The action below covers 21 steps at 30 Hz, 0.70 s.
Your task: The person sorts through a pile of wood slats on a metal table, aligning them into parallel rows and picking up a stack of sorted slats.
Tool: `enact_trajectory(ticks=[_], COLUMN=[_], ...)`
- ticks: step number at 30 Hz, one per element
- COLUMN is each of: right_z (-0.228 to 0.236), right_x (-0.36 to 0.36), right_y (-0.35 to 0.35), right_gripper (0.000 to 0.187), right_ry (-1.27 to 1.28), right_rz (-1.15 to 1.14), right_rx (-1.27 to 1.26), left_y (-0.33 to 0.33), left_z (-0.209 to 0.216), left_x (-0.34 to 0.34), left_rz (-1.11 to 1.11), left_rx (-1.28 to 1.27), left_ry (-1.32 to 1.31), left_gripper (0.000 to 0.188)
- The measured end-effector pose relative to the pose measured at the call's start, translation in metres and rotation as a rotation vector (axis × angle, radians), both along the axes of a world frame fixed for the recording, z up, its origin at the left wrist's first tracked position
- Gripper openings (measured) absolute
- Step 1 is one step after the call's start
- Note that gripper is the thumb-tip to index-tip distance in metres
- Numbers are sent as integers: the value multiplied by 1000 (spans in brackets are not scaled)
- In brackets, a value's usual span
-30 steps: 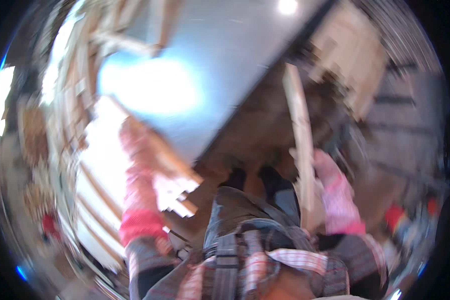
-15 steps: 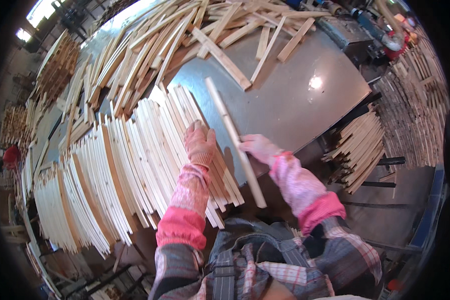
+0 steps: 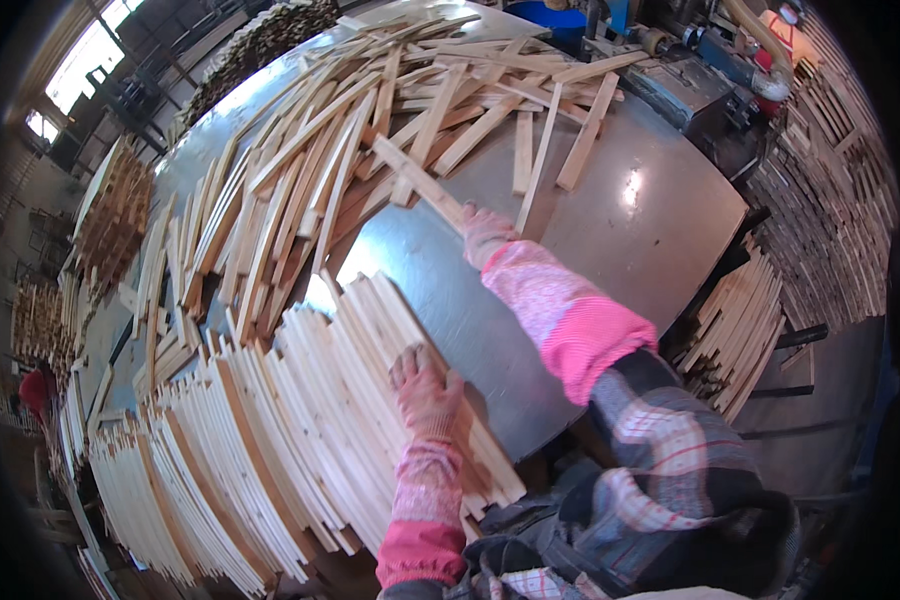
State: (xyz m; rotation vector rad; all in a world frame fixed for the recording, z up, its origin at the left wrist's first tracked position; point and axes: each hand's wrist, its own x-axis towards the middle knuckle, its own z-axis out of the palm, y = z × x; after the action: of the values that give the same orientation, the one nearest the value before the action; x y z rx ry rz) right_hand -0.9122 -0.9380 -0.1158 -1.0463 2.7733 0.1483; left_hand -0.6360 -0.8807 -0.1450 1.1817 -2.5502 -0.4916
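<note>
My left hand [image 3: 428, 398], in a pale pinkish work glove, lies with fingers stretched flat on top of a row of light wooden strips [image 3: 320, 400]. The strips stand side by side along the near edge of the metal table [image 3: 590, 310]. Further out, my gloved right hand [image 3: 488, 232] has its fingers around the near end of a loose wooden strip [image 3: 415, 172]. That strip slants from the front of a jumbled heap of wooden strips [image 3: 310, 170]. The underside of the right hand's grip is hidden.
Beyond the table's right edge lies a stack of strips [image 3: 735, 325] on dark bars. A machine [image 3: 670, 85] with a hose stands at the far right, a person [image 3: 788, 40] behind it. Stacked wood [image 3: 115, 215] rises at the left, and a blue tub [image 3: 548, 15] at the back.
My right hand has released the single strip near the table's front and reached forward to one in the heap. That strip now lies against the row, under or near my left hand.
</note>
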Motion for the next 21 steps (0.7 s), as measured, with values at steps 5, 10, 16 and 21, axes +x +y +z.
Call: enact_trajectory(ticks=[5,10,16,21], right_z=[-32,-14,23,-26], right_x=[19,137,24,-161], right_y=[49,194,125,42], right_gripper=[58,53,50,76], right_ry=[-693,-1083,-554,-403], right_rz=[19,234,-6,-536], right_rx=[-170,-105,-371,-381], left_y=[-4,-7,-17,-19], left_z=[-6,2,-8,3], left_x=[0,-40,-37,-58], left_rz=[78,238,179,149], left_rx=[50,156,49,8], left_ry=[-6,24,-221,-248], left_gripper=[64,72,80,79])
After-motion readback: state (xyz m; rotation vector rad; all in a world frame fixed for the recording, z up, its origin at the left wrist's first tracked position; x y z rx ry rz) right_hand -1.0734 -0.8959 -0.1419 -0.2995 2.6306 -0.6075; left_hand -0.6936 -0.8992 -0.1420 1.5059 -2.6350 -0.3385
